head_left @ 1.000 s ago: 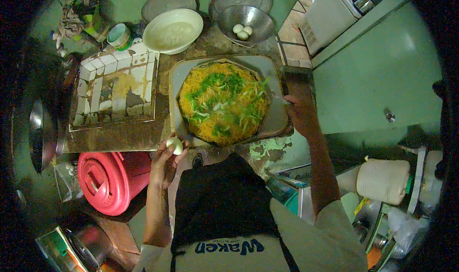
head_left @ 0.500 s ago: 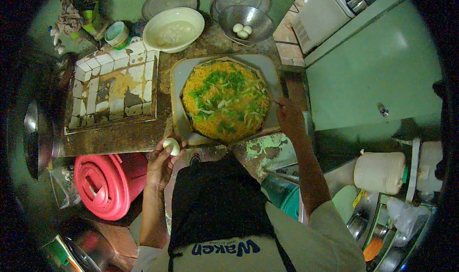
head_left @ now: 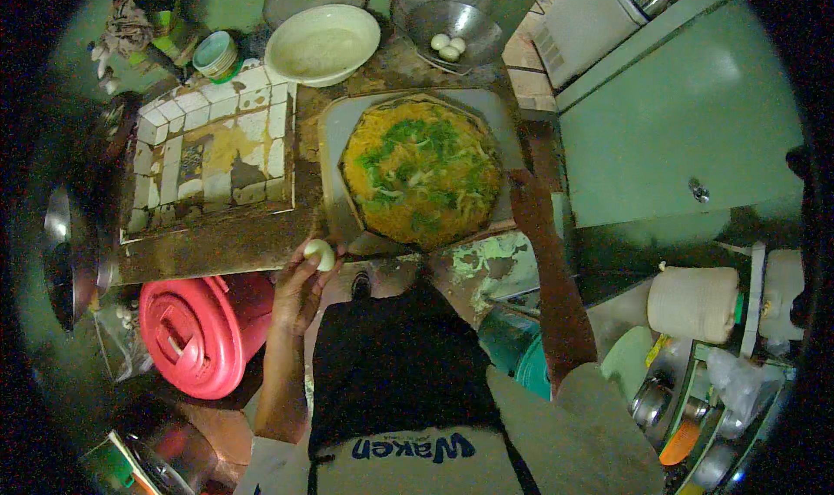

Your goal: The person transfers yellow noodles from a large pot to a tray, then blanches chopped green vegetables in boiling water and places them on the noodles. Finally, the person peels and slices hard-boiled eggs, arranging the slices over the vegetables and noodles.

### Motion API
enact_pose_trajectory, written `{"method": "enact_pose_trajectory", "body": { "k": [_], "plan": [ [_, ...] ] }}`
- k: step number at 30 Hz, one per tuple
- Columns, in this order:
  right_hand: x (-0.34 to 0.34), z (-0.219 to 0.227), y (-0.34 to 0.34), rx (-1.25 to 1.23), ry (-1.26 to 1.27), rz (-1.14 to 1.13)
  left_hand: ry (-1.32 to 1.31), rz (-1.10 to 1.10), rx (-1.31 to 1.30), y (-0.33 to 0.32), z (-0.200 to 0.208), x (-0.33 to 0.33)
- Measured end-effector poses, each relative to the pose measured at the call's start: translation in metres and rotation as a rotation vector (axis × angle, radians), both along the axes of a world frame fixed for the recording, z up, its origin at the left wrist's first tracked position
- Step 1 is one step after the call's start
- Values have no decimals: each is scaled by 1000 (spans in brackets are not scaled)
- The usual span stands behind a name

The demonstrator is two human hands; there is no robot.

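Between the fingers of my left hand (head_left: 300, 285), near the counter's front edge, is a peeled egg (head_left: 322, 254). To its right lies a tray of yellow noodles (head_left: 421, 173), eight-sided and topped with chopped greens and pale shreds. The tray rests on a larger grey board (head_left: 337, 117). My right hand (head_left: 528, 201) is closed beside the board's right edge; it is dim, and I cannot make out what its fingers hold. Behind the noodles, a metal wok (head_left: 473, 33) holds three peeled eggs (head_left: 448, 46).
A pale bowl (head_left: 323, 65) with liquid stands at the back. Left of the board is a tiled recess (head_left: 208, 160) in the counter. A red lidded bucket (head_left: 195, 338) stands below. On the right are a green cabinet (head_left: 686, 130) and a rack with a cream jug (head_left: 692, 304).
The view has shifted slightly, so the counter sits a little higher and to the right. The egg in my left hand shows a different side. My right hand has moved slightly away from the noodles.
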State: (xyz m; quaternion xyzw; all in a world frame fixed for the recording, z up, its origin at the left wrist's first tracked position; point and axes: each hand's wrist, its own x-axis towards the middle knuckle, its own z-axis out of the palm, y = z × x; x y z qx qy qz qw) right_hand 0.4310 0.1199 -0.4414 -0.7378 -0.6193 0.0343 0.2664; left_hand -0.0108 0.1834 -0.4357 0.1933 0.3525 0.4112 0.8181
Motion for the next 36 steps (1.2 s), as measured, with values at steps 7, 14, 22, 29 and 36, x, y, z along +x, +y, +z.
{"method": "enact_pose_trajectory", "body": {
  "k": [7, 14, 22, 29, 36],
  "plan": [
    [-103, 7, -11, -94, 132, 44, 13, -23, -10, 10, -13, 6],
    [-129, 30, -24, -168, -32, 4, -7, -160, 69, 25, -13, 6],
    [-187, 45, -22, -293, 87, -121, 103, -270, 66, 42, -11, 1],
    [-187, 39, -51, -229, 491, -300, 129, -391, 219, 54, -13, 16],
    [-234, 37, -59, -304, 891, -355, 172, -442, 156, 42, -13, 77]
  ]
}}
